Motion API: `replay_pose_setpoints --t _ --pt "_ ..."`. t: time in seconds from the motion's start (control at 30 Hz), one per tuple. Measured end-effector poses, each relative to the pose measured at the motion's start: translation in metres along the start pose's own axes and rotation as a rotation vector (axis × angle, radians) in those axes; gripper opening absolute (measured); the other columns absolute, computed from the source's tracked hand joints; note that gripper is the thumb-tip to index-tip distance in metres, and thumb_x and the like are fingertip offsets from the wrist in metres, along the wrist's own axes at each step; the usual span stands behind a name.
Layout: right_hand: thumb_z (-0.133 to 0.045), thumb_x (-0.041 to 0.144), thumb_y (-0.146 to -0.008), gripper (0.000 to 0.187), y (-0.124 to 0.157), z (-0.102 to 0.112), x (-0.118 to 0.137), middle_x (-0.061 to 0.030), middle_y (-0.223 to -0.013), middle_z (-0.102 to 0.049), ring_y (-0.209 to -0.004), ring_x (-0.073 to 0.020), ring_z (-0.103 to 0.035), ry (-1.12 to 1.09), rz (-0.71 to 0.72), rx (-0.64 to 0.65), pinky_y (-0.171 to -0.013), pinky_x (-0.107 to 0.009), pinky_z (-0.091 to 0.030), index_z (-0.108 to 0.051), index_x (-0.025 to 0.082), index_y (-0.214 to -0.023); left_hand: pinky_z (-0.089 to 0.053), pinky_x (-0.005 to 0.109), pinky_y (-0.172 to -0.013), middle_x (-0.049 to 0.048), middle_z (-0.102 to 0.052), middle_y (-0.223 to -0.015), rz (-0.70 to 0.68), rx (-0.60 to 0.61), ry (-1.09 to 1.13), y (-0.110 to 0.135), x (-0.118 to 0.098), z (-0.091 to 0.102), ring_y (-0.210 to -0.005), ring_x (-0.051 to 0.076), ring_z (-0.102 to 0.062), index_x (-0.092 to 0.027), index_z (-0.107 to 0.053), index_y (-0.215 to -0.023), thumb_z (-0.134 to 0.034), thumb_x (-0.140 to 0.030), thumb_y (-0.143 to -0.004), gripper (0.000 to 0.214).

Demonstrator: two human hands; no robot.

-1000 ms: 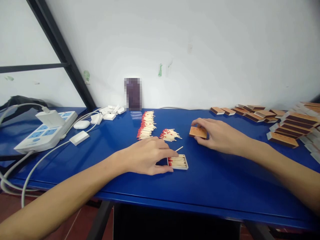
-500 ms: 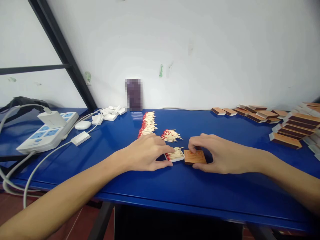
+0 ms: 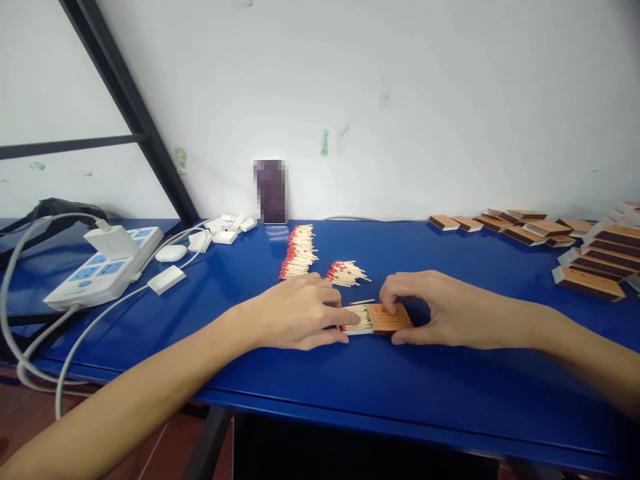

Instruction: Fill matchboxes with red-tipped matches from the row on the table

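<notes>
My left hand (image 3: 313, 317) grips a white matchbox tray (image 3: 361, 331) full of red-tipped matches, one finger lying over the matches. The tray's right end meets the open end of an orange-brown matchbox sleeve (image 3: 387, 319) and seems to sit slightly inside it. My right hand (image 3: 425, 310) pinches that sleeve between thumb and fingers, holding it flat on the table. A loose match (image 3: 362, 303) lies just behind the tray. Farther back are a small heap of matches (image 3: 347, 273) and a longer row of matches (image 3: 300, 252).
Several matchbox sleeves (image 3: 525, 227) lie at the back right, with stacked matchboxes (image 3: 605, 263) at the right edge. White empty trays (image 3: 227, 228), a white power strip (image 3: 110, 267) with cables and a white oval case (image 3: 171, 253) are on the left. A pixelated dark object (image 3: 271, 192) leans on the wall.
The tray and the sleeve have come together, closing the gap between them. A match that stuck up at the tray now lies behind it. The camera view has shifted slightly.
</notes>
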State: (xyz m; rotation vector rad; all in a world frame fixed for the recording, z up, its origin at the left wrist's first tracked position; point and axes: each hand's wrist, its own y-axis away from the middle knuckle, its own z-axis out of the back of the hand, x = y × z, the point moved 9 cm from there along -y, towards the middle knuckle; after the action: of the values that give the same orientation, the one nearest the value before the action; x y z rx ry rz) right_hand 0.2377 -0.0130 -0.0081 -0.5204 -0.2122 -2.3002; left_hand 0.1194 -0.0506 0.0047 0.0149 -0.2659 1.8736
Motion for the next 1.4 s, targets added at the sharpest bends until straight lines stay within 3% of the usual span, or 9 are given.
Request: replay_pose_setpoints --t 0.37,0.9,1.1,1.4 --pt "-0.066 0.053 -0.081 0.031 0.0015 -0.0014 0.0015 0.0006 -0.085 -0.06 -0.073 -0.0174 -0.052 0.004 -0.012 0.027 -0.063 -0.03 -0.038 -0.055 0.024 -0.085 -0.047 0.033 -0.076 0.0058 -0.065 -0.089 -0.018 -0.022 0.101 0.0011 -0.003 0.0034 -0.078 0.018 -0.06 -0.022 -0.07 -0.109 -0.053 -0.037 -0.096 0.027" --pt "-0.068 0.05 -0.079 0.029 0.0015 -0.0043 0.0019 0.0006 -0.085 -0.061 -0.074 -0.0181 -0.054 -0.124 -0.013 0.084 -0.063 -0.031 -0.041 -0.055 0.025 -0.082 -0.049 0.032 -0.079 0.0079 -0.063 -0.098 -0.043 -0.002 0.114 0.0013 -0.0049 0.0017 -0.086 0.019 -0.059 -0.022 -0.066 -0.118 -0.047 -0.034 -0.099 0.03" --pt "-0.07 0.049 -0.078 0.03 0.0023 -0.0044 0.0039 0.0012 -0.085 -0.058 -0.074 -0.0174 -0.052 -0.119 -0.012 0.105 -0.065 -0.03 -0.04 -0.054 0.024 -0.083 -0.051 0.034 -0.083 0.009 -0.064 -0.102 0.054 -0.024 0.163 0.0022 0.0034 0.001 -0.09 0.021 -0.062 -0.017 -0.056 -0.131 -0.054 -0.038 -0.095 0.041" --pt "-0.065 0.054 -0.08 0.033 0.0037 -0.0048 -0.0041 0.0006 -0.083 -0.053 -0.068 -0.0162 -0.046 -0.095 -0.067 0.086 -0.058 -0.028 -0.036 -0.055 0.027 -0.095 -0.051 0.034 -0.083 0.0104 -0.06 -0.101 0.025 0.022 0.151 0.0004 -0.0016 -0.0026 -0.09 0.021 -0.061 -0.013 -0.063 -0.119 -0.049 -0.034 -0.097 0.033"
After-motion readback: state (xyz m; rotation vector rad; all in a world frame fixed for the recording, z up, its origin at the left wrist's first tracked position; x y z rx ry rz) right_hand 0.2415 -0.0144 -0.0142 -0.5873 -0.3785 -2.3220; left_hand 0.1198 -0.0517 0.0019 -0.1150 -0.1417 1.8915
